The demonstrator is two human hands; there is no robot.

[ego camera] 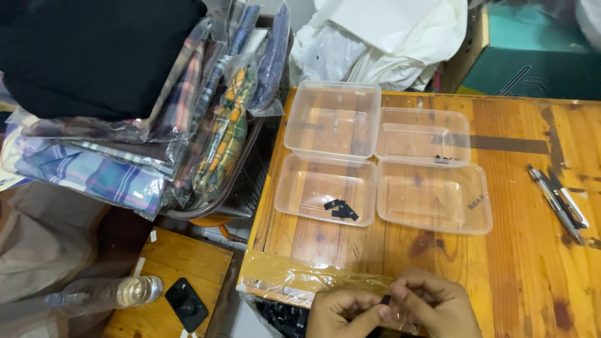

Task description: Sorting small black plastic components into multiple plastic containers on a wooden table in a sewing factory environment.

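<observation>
Near edge of wooden table (532, 275): left hand (341, 313) and right hand (432, 303) together, fingertips pinched narrow on one small black piece (386, 300) between them. Clear plastic wrap (300, 275) crumpled just left of hands. Farther back, four clear plastic containers (382, 156) in a block; few black strips (341, 209) in near-left one, tiny black bits in far-right one. Two pens (557, 200) at right. Bagged plaid fabrics (206, 119) stacked far left; plastic bottle (106, 294) lying near left.
</observation>
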